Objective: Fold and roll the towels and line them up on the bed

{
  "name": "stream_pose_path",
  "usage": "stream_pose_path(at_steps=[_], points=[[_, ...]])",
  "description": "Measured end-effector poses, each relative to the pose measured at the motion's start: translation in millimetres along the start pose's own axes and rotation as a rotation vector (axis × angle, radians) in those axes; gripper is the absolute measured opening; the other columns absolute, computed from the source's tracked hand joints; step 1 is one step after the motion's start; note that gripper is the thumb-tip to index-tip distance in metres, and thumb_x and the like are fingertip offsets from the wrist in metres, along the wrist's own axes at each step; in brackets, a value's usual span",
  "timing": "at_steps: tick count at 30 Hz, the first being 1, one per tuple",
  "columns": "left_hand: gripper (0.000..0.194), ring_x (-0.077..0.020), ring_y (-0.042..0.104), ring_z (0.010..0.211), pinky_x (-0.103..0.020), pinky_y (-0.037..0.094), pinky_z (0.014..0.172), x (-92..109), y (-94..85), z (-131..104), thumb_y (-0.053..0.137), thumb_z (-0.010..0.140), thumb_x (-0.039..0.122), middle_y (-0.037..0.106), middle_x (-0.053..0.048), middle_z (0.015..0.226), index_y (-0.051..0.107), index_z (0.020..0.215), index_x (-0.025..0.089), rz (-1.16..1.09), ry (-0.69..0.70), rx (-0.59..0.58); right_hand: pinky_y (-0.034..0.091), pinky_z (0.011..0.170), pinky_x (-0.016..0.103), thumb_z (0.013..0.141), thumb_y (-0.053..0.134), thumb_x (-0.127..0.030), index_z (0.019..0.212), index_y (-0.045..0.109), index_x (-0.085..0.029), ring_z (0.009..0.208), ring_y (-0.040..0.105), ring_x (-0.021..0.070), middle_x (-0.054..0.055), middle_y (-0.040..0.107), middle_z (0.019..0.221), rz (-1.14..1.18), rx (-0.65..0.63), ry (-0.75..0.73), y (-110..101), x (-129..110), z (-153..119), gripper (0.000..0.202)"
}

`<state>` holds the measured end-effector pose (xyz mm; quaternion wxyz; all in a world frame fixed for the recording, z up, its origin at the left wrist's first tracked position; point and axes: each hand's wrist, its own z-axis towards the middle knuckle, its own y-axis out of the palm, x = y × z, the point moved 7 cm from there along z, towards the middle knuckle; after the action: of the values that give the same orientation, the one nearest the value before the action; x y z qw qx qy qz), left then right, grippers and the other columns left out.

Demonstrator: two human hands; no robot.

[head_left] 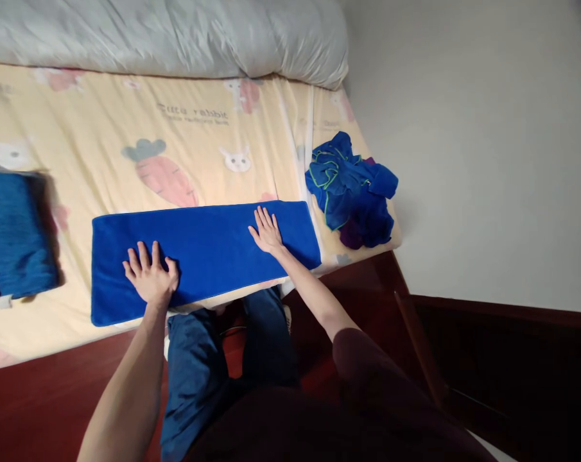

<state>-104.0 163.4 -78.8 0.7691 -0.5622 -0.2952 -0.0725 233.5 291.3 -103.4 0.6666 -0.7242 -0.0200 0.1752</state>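
Observation:
A blue towel [213,247] lies spread as a long flat strip along the near edge of the bed. Flat on its left part rests my left hand [151,273], fingers spread. My right hand [267,232] presses on the towel's right part, its fingers stretched out as well. Neither hand grips anything. To the right is a crumpled heap of blue cloths [350,189] with green edging and some purple fabric underneath. At the far left sits a folded blue towel stack [15,231], partly cut off by the frame.
The bed [97,141] has a yellow sheet printed with rabbits and carrots. A rolled grey-white quilt [174,38] runs along its far side. A pale wall [473,147] stands on the right. Below is a dark reddish floor [54,404].

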Motion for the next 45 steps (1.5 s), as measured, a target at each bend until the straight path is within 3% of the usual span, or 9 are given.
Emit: stream_pose_path(at_steps=[3, 9, 13, 18, 23, 27, 39, 45], points=[[0.066, -0.0383, 0.021, 0.162, -0.063, 0.01, 0.13, -1, 0.9, 0, 0.052, 0.094, 0.035, 0.036, -0.016, 0.17, 0.053, 0.157, 0.017, 0.009, 0.031, 0.018, 0.005, 0.136, 0.044, 0.111, 0.026, -0.05, 0.17, 0.022, -0.012, 0.166, 0.009, 0.0206, 0.008, 0.016, 0.178, -0.011, 0.004, 0.021, -7, 32, -2, 0.07], [0.064, -0.0381, 0.023, 0.161, -0.062, 0.011, 0.13, -1, 1.7, 0, 0.052, 0.097, 0.036, 0.037, -0.017, 0.169, 0.053, 0.157, 0.015, 0.027, 0.066, 0.045, 0.009, 0.136, 0.048, 0.111, 0.023, -0.051, 0.17, 0.019, -0.009, 0.166, 0.01, 0.0234, 0.012, 0.014, 0.178, -0.042, 0.021, 0.199, -23, 114, -7, 0.073], [0.066, -0.0411, 0.019, 0.161, -0.069, 0.007, 0.129, 0, 2.6, 1, 0.053, 0.094, 0.033, 0.034, -0.017, 0.171, 0.051, 0.158, 0.015, -0.03, 0.044, 0.008, 0.009, 0.135, 0.046, 0.11, 0.02, -0.052, 0.17, 0.019, -0.007, 0.166, 0.01, 0.0228, 0.013, 0.015, 0.178, -0.054, 0.049, 0.264, -24, 137, -3, 0.075], [0.065, -0.0363, 0.022, 0.161, -0.06, 0.011, 0.131, 1, 0.6, 1, 0.052, 0.095, 0.036, 0.037, -0.015, 0.17, 0.052, 0.158, 0.017, 0.03, 0.045, 0.02, 0.012, 0.135, 0.047, 0.11, 0.019, -0.051, 0.169, 0.021, -0.008, 0.165, 0.014, 0.0223, 0.014, 0.019, 0.177, -0.064, 0.076, 0.312, -26, 162, 0, 0.073], [0.066, -0.0371, 0.022, 0.161, -0.061, 0.011, 0.132, -3, 2.7, 1, 0.054, 0.093, 0.035, 0.036, -0.014, 0.17, 0.053, 0.157, 0.019, 0.019, 0.023, 0.007, 0.033, 0.125, 0.049, 0.111, 0.017, -0.041, 0.161, 0.04, -0.009, 0.153, 0.038, 0.0282, 0.019, 0.042, 0.166, -0.115, 0.223, 0.472, -40, 198, -8, 0.064], [0.067, -0.0403, 0.021, 0.161, -0.066, 0.008, 0.13, -3, 4.6, 0, 0.056, 0.093, 0.033, 0.034, -0.016, 0.171, 0.051, 0.158, 0.016, -0.016, 0.047, 0.009, 0.041, 0.115, 0.051, 0.109, 0.022, -0.031, 0.148, 0.056, -0.012, 0.134, 0.052, 0.0326, 0.02, 0.058, 0.147, -0.154, 0.298, 0.464, -47, 199, -7, 0.056], [0.065, -0.0397, 0.025, 0.159, -0.065, 0.014, 0.129, -1, 2.3, -1, 0.056, 0.096, 0.033, 0.036, -0.013, 0.171, 0.05, 0.159, 0.019, 0.008, 0.079, 0.044, 0.042, 0.111, 0.052, 0.102, 0.028, -0.019, 0.128, 0.068, -0.015, 0.124, 0.057, 0.0324, 0.019, 0.065, 0.136, -0.103, 0.348, 0.427, -47, 188, -8, 0.048], [0.064, -0.0409, 0.028, 0.158, -0.067, 0.016, 0.129, 0, 2.0, 0, 0.055, 0.096, 0.036, 0.038, -0.013, 0.17, 0.053, 0.157, 0.018, 0.014, 0.073, 0.058, 0.04, 0.113, 0.049, 0.1, 0.027, -0.015, 0.139, 0.063, -0.011, 0.13, 0.054, 0.0314, 0.019, 0.061, 0.145, -0.074, 0.335, 0.446, -47, 189, -10, 0.054]])
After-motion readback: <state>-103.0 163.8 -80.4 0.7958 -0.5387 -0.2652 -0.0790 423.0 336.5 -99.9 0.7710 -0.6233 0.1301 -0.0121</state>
